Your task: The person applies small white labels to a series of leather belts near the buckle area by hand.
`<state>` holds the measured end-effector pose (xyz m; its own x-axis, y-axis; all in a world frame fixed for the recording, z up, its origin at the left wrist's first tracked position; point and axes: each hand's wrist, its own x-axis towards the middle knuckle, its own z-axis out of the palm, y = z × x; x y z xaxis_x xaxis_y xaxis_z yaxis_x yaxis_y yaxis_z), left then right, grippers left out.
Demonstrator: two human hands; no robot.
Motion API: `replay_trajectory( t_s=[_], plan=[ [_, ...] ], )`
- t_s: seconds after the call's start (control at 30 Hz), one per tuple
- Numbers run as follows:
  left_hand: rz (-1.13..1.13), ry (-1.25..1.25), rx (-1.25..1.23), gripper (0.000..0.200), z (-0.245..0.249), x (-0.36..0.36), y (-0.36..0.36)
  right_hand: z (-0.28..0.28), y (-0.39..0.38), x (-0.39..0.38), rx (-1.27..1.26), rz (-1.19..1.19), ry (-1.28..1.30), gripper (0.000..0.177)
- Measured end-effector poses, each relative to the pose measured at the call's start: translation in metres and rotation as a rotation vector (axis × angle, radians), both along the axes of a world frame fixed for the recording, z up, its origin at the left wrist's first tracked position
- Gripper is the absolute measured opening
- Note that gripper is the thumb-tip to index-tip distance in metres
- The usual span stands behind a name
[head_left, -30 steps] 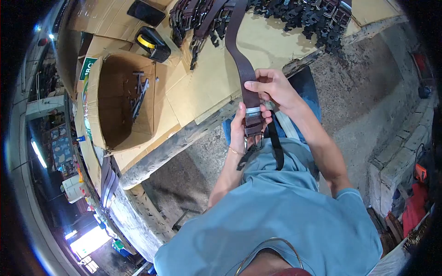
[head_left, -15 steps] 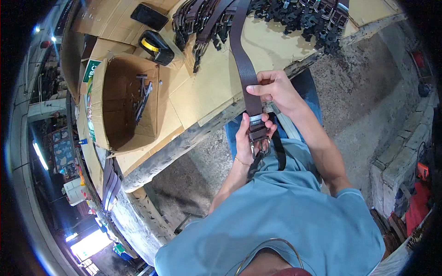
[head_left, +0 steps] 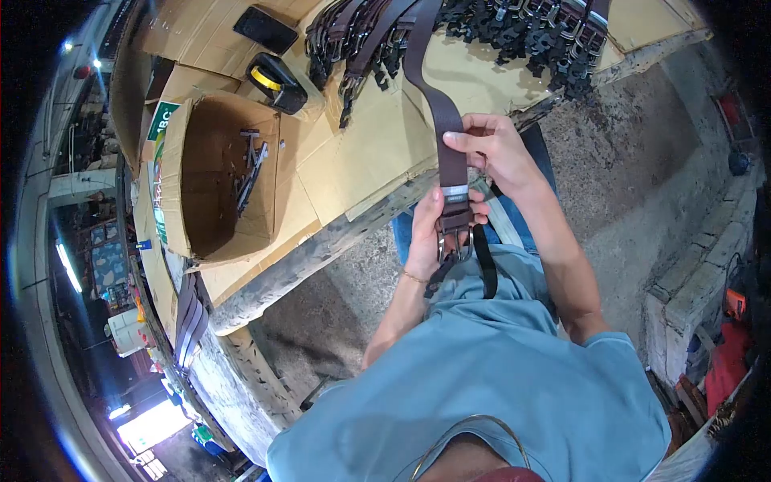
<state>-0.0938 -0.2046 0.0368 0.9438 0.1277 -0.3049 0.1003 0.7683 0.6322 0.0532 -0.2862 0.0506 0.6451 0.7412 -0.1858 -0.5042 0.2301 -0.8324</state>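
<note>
A dark brown leather belt runs from the table top down towards my lap. My left hand is closed around its buckle end, thumb on the near edge and fingertips showing on the far side. Just above the metal buckle sit a belt loop and a silvery band across the strap. Higher up, my right hand pinches the strap, with the thumb on top and the other fingers partly hidden behind it. A black strip hangs below the buckle.
Many belts with buckles and black pieces lie along the table's far side. An open cardboard box holds a few thin items. Beside it are a black tape dispenser with yellow tape and a phone. The cardboard-covered table edge runs diagonally.
The belt's buckle end has shifted slightly to the right and lies straighter. My right hand has moved a little right with the strap; my left hand keeps its grip near the buckle.
</note>
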Motion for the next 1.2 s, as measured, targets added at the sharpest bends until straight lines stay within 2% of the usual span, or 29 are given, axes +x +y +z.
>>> replay_trajectory(
  t_s=[0.07,0.1,0.13,0.2,0.23,0.27,0.33,0.37,0.4,0.43,0.47,0.5,0.57,0.63,0.7,0.77,0.8,0.83,0.87,0.93,1.03,1.1,1.2],
  plan=[
    [0.065,0.023,0.313,0.05,0.027,0.011,-0.006,0.006,-0.003,0.001,0.014,-0.063,-0.01,0.008],
    [0.079,0.076,0.356,0.037,0.028,0.01,-0.003,0.005,-0.004,0.002,-0.004,-0.042,-0.057,0.009],
    [0.079,0.075,0.354,0.037,0.025,0.009,0.001,0.005,-0.004,0.001,-0.005,-0.042,-0.057,0.009],
    [0.043,0.117,0.57,0.025,0.019,0.005,0.007,0.006,-0.004,-0.005,-0.142,0.006,-0.259,0.011],
    [0.098,0.13,0.637,0.019,0.02,0.006,0.006,0.017,-0.006,-0.01,-0.143,0.025,-0.204,0.015],
    [0.107,0.132,0.636,0.019,0.021,0.006,0.007,0.013,-0.008,-0.013,-0.142,0.034,-0.206,0.015],
    [0.142,0.133,0.71,0.02,0.021,0.005,0.008,-0.006,-0.016,-0.017,-0.105,0.216,-0.213,0.019],
    [0.149,0.135,0.708,0.02,0.02,0.003,0.009,-0.01,-0.021,-0.021,-0.19,0.24,-0.321,0.017],
    [0.164,0.189,0.836,0.02,0.018,0.0,0.01,-0.014,-0.022,-0.028,-0.193,0.246,-0.318,0.017],
    [0.175,0.244,0.963,0.02,0.016,-0.003,0.009,-0.018,-0.024,-0.036,-0.175,0.145,-0.29,0.017],
    [0.173,0.249,0.959,0.02,0.015,-0.003,0.006,-0.02,-0.025,-0.043,-0.158,0.044,-0.262,0.016],
    [0.238,0.199,0.916,0.019,0.012,-0.002,0.0,-0.014,-0.027,-0.044,-0.247,0.001,-0.346,0.014],
    [0.302,0.147,0.874,0.018,0.013,-0.002,0.0,-0.012,-0.028,-0.046,-0.266,-0.011,-0.368,0.014],
    [0.163,0.305,0.906,0.018,0.018,-0.006,0.006,-0.008,-0.029,-0.047,-0.283,-0.024,-0.392,0.014],
    [0.126,0.298,0.919,0.016,0.02,-0.005,0.01,-0.003,-0.03,-0.048,-0.363,-0.053,-0.482,0.016],
    [0.087,0.3,0.929,0.014,0.022,-0.002,0.008,-0.008,-0.03,-0.049,-0.338,-0.082,-0.49,0.017],
    [0.222,0.262,0.908,0.012,0.027,0.003,0.002,-0.01,-0.03,-0.049,-0.313,-0.114,-0.499,0.018],
    [0.354,0.222,0.884,0.01,0.029,0.006,-0.002,-0.009,-0.03,-0.049,-0.313,-0.112,-0.499,0.018],
    [0.354,0.221,0.883,0.01,0.028,0.005,0.003,-0.006,-0.03,-0.049,-0.334,-0.118,-0.537,0.018],
    [0.169,0.18,0.888,0.008,0.026,-0.001,0.017,-0.006,-0.03,-0.049,-0.355,-0.123,-0.576,0.018],
    [0.241,0.114,0.984,0.008,0.024,-0.002,0.017,-0.01,-0.028,-0.048,-0.319,-0.095,-0.524,0.019],
    [0.264,0.119,0.956,0.008,0.027,-0.005,0.013,-0.011,-0.03,-0.047,-0.237,0.027,-0.446,0.019],
    [0.274,0.081,0.907,0.007,0.024,-0.008,0.015,-0.017,-0.031,-0.05,-0.255,-0.031,-0.5,0.019]
  ],
)
